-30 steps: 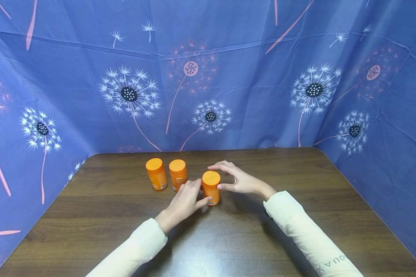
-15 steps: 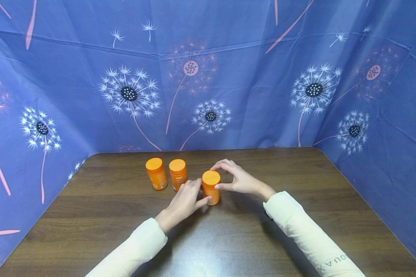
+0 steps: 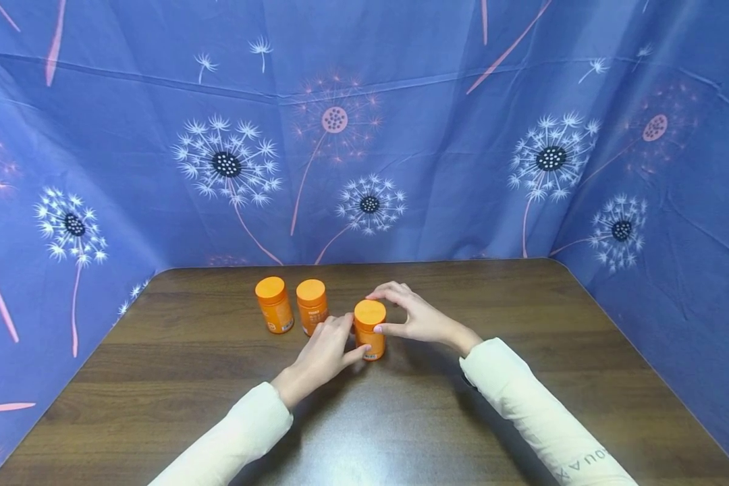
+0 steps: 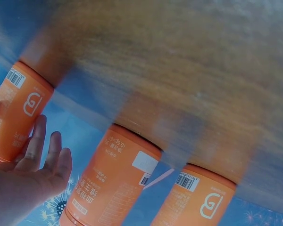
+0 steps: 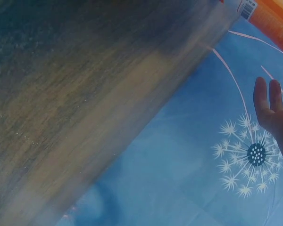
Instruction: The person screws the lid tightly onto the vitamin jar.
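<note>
An orange vitamin bottle (image 3: 374, 343) stands upright on the table between both hands, its orange lid (image 3: 370, 312) on. My left hand (image 3: 322, 352) grips its body, thumb in front and fingers round the left side. At the lid, my right hand (image 3: 416, 318) has its thumb on the near right and its index finger curled behind. The left wrist view has the held bottle (image 4: 23, 106) beside the left hand (image 4: 40, 176). In the right wrist view, the bottle's lower part (image 5: 271, 23) and some right-hand fingers (image 5: 275, 96) show at the edge.
Two similar lidded orange bottles, the far-left one (image 3: 275, 307) and the nearer one (image 3: 312, 304), stand left of the held bottle. The brown wooden table (image 3: 462, 418) ends at a blue dandelion-print cloth (image 3: 437, 169) behind and on both sides.
The right thumb and index finger have closed in slightly on the lid. The left hand and all the bottles keep their places.
</note>
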{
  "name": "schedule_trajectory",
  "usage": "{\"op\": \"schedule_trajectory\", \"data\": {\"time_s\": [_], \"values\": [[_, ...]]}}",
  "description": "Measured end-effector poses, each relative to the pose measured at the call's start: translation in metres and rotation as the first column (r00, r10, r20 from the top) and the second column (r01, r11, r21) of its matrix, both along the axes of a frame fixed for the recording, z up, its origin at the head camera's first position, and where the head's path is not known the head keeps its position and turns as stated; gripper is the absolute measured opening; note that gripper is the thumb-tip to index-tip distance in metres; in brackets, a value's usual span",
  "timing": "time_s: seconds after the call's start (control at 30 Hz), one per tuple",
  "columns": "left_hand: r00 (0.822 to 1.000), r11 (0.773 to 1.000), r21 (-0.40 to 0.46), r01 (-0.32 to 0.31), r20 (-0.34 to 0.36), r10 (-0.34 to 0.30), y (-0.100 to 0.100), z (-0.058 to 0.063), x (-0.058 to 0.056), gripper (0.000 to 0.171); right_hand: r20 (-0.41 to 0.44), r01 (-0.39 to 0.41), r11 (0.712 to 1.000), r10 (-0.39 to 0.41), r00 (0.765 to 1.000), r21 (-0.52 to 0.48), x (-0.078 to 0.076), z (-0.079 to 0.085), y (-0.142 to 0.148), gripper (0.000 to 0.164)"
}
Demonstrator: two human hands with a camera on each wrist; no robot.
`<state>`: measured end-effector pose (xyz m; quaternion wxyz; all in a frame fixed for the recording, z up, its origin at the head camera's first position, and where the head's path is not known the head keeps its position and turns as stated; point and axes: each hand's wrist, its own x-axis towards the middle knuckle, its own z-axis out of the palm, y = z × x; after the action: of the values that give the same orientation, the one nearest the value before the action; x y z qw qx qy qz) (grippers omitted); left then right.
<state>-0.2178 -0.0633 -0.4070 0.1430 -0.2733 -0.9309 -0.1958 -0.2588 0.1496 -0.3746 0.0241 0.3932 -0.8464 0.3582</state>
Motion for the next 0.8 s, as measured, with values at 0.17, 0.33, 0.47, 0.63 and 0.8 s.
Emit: {"op": "schedule_trajectory", "data": {"time_s": [0.17, 0.33, 0.47, 0.63, 0.8], "values": [[1.0, 1.0, -0.001, -0.005, -0.013, 0.005, 0.0011, -0.0009, 0.0011, 0.043, -0.028, 0.017, 1.0, -0.017, 0.999, -0.009, 0.0007, -0.0021, -0.0004, 0.048], [0.999, 1.0, -0.004, -0.017, -0.032, 0.017, 0.0024, -0.002, 0.0017, 0.041, -0.057, 0.03, 1.0, -0.03, 0.998, -0.005, 0.0008, -0.0053, -0.0015, 0.048], [0.998, 1.0, -0.01, -0.029, -0.06, 0.028, 0.0035, -0.0025, 0.0019, 0.041, -0.064, 0.043, 0.999, -0.043, 0.997, -0.009, 0.0019, -0.0061, -0.0026, 0.048], [0.996, 0.999, -0.009, -0.043, -0.081, 0.042, 0.0047, -0.0028, 0.0029, 0.042, -0.082, 0.045, 0.999, -0.047, 0.996, -0.023, 0.0027, -0.0065, -0.0032, 0.048], [0.995, 0.998, 0.002, -0.059, -0.08, 0.059, 0.0064, -0.003, 0.0032, 0.042, -0.103, 0.044, 0.998, -0.047, 0.994, -0.039, 0.0033, -0.0075, -0.003, 0.047]]}}
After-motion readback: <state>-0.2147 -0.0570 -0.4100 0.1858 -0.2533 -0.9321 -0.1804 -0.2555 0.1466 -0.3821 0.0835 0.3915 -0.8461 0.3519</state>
